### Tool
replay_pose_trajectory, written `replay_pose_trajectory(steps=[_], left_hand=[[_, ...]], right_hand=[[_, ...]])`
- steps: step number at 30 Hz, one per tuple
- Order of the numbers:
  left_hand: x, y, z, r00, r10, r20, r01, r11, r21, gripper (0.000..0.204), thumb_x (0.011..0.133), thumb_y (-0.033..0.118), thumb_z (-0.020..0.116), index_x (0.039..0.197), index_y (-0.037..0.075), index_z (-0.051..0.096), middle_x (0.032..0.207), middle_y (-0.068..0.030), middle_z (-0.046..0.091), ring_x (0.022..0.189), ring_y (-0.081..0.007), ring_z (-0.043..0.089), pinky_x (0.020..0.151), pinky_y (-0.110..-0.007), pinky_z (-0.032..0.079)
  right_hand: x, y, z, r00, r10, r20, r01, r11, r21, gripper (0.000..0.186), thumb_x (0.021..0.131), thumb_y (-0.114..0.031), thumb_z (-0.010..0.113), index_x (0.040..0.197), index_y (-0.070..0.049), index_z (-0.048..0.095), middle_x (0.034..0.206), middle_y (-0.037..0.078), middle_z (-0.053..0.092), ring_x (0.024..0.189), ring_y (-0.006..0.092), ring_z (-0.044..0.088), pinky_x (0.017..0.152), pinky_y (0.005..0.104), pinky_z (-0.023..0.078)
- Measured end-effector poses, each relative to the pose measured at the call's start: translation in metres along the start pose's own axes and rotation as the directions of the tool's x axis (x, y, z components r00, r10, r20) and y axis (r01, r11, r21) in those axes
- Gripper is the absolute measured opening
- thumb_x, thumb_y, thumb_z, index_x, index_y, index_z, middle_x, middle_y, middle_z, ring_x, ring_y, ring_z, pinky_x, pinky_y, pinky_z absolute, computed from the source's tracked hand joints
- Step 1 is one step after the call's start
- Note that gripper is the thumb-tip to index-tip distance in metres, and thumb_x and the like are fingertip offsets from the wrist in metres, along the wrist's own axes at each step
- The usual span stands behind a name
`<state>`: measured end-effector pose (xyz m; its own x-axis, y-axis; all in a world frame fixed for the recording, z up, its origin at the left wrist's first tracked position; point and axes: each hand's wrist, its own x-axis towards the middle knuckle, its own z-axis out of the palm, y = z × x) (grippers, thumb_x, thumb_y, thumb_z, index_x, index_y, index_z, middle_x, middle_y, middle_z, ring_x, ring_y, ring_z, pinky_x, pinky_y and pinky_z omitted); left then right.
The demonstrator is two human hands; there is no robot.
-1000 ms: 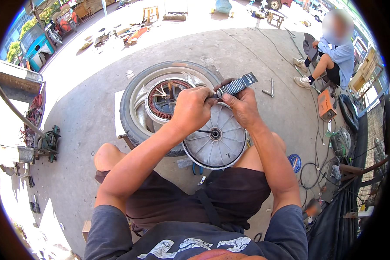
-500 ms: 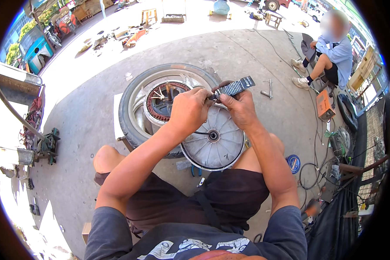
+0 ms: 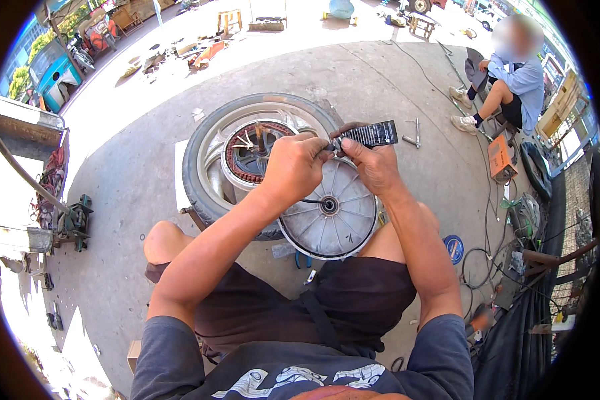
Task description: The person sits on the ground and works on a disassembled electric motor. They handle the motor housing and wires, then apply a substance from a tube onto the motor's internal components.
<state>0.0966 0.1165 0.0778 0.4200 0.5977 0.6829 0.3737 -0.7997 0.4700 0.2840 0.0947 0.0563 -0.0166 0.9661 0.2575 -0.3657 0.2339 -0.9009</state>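
Observation:
My right hand [image 3: 377, 163] is closed round a black squeeze tube [image 3: 375, 135] with pale print, its flat end pointing right. The fingers of my left hand [image 3: 295, 160] pinch the tube's small dark nozzle end, mostly hidden behind them. Below both hands, a round grey ribbed metal hub cover [image 3: 347, 223] leans by my knees, with a black cable [image 3: 311, 201] running into its centre. Beyond it lies a spoked motor wheel with a tyre [image 3: 195, 157]. Its open hub shows a ring of reddish-brown windings [image 3: 232, 160], pale wires and an upright axle.
A T-shaped wrench [image 3: 416, 137] lies on the concrete right of the wheel. A blue round tin [image 3: 453, 249], loose cables and an orange box-shaped machine [image 3: 502, 159] are farther right. Blue-handled pliers [image 3: 302, 261] lie near my lap. A seated person [image 3: 520, 93] is at far right.
The tube has turned in my right hand, its flat end swinging right and slightly down. My left hand stays at the nozzle end.

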Motion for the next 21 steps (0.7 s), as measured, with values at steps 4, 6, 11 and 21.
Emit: replay_pose_trajectory(steps=[4, 6, 11, 21], left_hand=[[-0.004, -0.002, 0.005, 0.996, 0.091, -0.010, -0.088, 0.982, 0.166, 0.016, 0.075, 0.004, 0.075, 0.090, -0.002, 0.072, 0.076, -0.0155, 0.067, 0.066, -0.0326, 0.067, 0.057, -0.040, 0.051], [-0.005, -0.004, 0.007, 0.986, 0.169, 0.007, -0.165, 0.952, 0.259, 0.016, 0.075, 0.004, 0.075, 0.090, -0.001, 0.072, 0.075, -0.0142, 0.066, 0.065, -0.0318, 0.066, 0.056, -0.040, 0.051], [-0.001, -0.003, 0.005, 0.991, 0.132, -0.002, -0.129, 0.967, 0.222, 0.016, 0.078, 0.007, 0.074, 0.091, -0.001, 0.072, 0.075, -0.0128, 0.067, 0.065, -0.0304, 0.067, 0.056, -0.039, 0.050], [0.006, 0.003, -0.006, 0.994, -0.068, 0.088, 0.079, 0.989, -0.121, 0.018, 0.082, 0.004, 0.072, 0.098, -0.004, 0.072, 0.086, -0.0195, 0.070, 0.074, -0.0338, 0.069, 0.066, -0.039, 0.052]], right_hand=[[0.001, 0.005, -0.004, 0.999, 0.024, -0.022, -0.025, 0.999, -0.027, 0.017, 0.090, -0.008, 0.070, 0.105, 0.000, 0.067, 0.095, 0.007, 0.071, 0.084, 0.0129, 0.067, 0.076, 0.0271, 0.056], [0.001, 0.005, -0.003, 0.999, 0.035, -0.034, -0.036, 0.999, -0.026, 0.017, 0.090, -0.008, 0.070, 0.105, 0.000, 0.068, 0.095, 0.007, 0.071, 0.084, 0.0126, 0.067, 0.076, 0.0271, 0.055], [0.001, 0.001, -0.007, 0.998, 0.044, -0.034, -0.045, 0.998, -0.033, 0.024, 0.088, -0.006, 0.071, 0.110, 0.002, 0.065, 0.099, 0.010, 0.070, 0.088, 0.0169, 0.067, 0.081, 0.0310, 0.055], [0.000, -0.008, -0.004, 0.999, -0.048, -0.001, 0.048, 0.997, -0.059, 0.019, 0.087, -0.009, 0.073, 0.103, 0.001, 0.071, 0.092, 0.006, 0.071, 0.086, 0.0125, 0.065, 0.079, 0.0260, 0.053]])
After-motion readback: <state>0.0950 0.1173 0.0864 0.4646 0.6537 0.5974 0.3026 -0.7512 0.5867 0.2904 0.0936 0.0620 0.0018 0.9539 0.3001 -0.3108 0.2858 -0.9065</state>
